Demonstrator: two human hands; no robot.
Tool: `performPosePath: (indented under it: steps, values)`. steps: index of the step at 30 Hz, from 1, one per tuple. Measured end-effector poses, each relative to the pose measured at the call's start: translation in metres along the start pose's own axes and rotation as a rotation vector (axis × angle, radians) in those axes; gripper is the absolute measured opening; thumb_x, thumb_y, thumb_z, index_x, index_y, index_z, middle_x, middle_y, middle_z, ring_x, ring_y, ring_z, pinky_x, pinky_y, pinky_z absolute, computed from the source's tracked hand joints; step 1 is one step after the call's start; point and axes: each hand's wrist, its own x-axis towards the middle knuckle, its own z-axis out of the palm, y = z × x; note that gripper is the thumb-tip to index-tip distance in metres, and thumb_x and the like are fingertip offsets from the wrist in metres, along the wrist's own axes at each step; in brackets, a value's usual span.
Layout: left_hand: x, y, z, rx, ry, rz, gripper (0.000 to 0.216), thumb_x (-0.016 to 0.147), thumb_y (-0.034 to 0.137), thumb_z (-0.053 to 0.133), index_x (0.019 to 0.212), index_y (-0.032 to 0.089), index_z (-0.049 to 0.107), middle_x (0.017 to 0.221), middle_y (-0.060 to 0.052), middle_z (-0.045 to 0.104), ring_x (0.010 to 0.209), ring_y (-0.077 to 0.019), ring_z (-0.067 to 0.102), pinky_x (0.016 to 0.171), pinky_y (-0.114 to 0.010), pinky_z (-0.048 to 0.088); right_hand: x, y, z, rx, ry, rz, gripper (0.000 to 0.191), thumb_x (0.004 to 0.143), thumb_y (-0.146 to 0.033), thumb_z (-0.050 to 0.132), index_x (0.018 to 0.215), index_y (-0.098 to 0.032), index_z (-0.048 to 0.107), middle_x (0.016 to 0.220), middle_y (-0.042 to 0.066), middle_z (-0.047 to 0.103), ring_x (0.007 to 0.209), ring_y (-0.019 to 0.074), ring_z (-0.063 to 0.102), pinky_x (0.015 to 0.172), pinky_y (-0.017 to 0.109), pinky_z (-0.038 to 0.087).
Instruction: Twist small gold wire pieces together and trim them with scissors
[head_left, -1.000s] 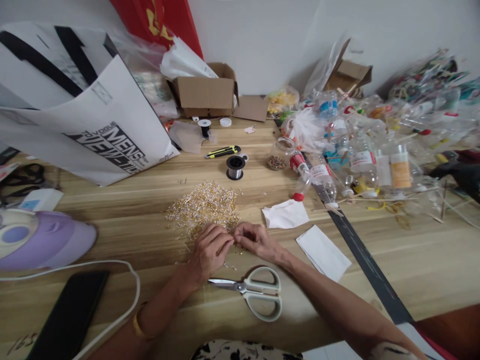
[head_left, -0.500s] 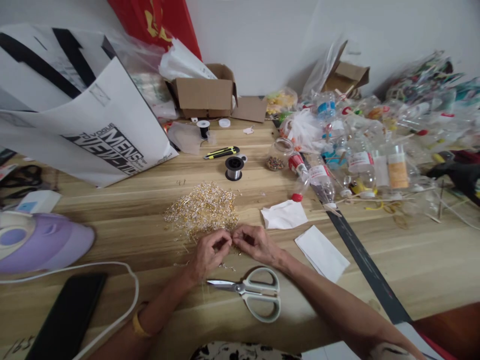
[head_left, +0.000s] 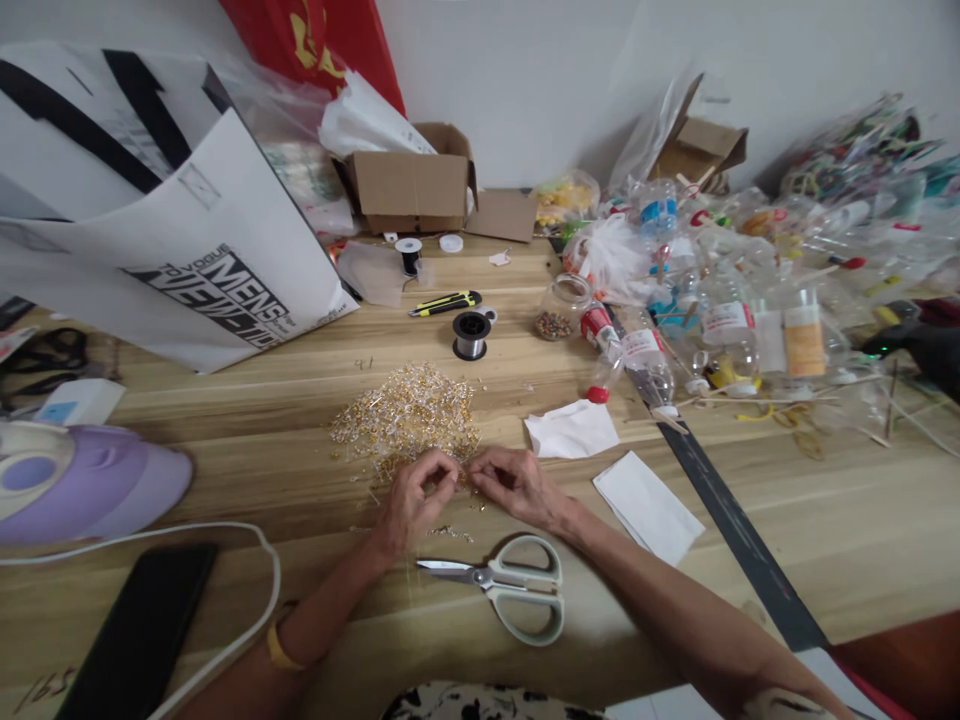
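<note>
Both my hands meet at the near edge of a pile of small gold and silver beads (head_left: 409, 410) on the wooden table. My left hand (head_left: 416, 495) has thumb and forefinger pinched together; whatever lies between them is too small to make out. Close beside it, my right hand (head_left: 514, 485) pinches in the same way, its fingertips almost touching the left ones. A short strand of beads (head_left: 452, 533) lies just below the hands. Nearer to me are scissors (head_left: 499, 585) with pale handles, blades pointing left.
A wire spool (head_left: 471, 338) and a yellow-black utility knife (head_left: 446, 303) lie beyond the beads. White papers (head_left: 646, 508) are at right, before a heap of plastic bottles (head_left: 724, 320). A white paper bag (head_left: 187, 240), purple appliance (head_left: 97, 480) and black phone (head_left: 139, 630) stand or lie left.
My fingertips have shifted slightly, opening a small gap between the two hands. The view has moved a little; the things on the table stay in place.
</note>
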Motion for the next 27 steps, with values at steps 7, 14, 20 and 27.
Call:
performPosePath:
  steps: [7,14,20,27]
  values:
    - [-0.001,-0.002,0.000,-0.079,0.008,-0.030,0.013,0.082,0.019,0.050,0.072,0.016,0.057,0.085,-0.006,0.067,0.075,-0.0155,0.064,0.070,-0.027,0.050,-0.001,-0.002,-0.001,-0.035,-0.017,0.001,0.015,0.088,-0.017,0.050,0.084,-0.013,0.063,0.074,0.002,0.061,0.058,0.0087,0.047,0.054,0.019,0.035]
    - [0.002,0.001,0.000,-0.218,0.010,-0.100,0.010,0.078,0.017,0.052,0.068,0.016,0.052,0.079,-0.003,0.064,0.061,-0.0118,0.063,0.060,-0.024,0.051,-0.002,-0.003,-0.003,-0.052,-0.039,-0.033,0.015,0.090,-0.019,0.048,0.086,-0.014,0.062,0.074,0.002,0.061,0.060,0.0098,0.050,0.057,0.020,0.037]
    - [0.001,0.001,-0.001,-0.245,0.040,-0.088,0.008,0.077,0.016,0.055,0.069,0.016,0.055,0.078,-0.003,0.063,0.063,-0.0117,0.063,0.061,-0.023,0.052,-0.002,-0.001,-0.006,-0.089,-0.059,0.011,0.019,0.092,-0.023,0.045,0.086,-0.015,0.060,0.070,0.000,0.059,0.057,0.0092,0.047,0.054,0.020,0.035]
    - [0.000,0.003,-0.001,-0.274,0.045,-0.097,0.011,0.078,0.019,0.057,0.068,0.016,0.053,0.077,-0.003,0.064,0.064,-0.0122,0.063,0.063,-0.024,0.053,-0.001,-0.005,-0.017,-0.176,0.082,0.073,0.020,0.091,-0.028,0.049,0.093,-0.014,0.063,0.074,0.003,0.063,0.056,0.0099,0.050,0.053,0.021,0.036]
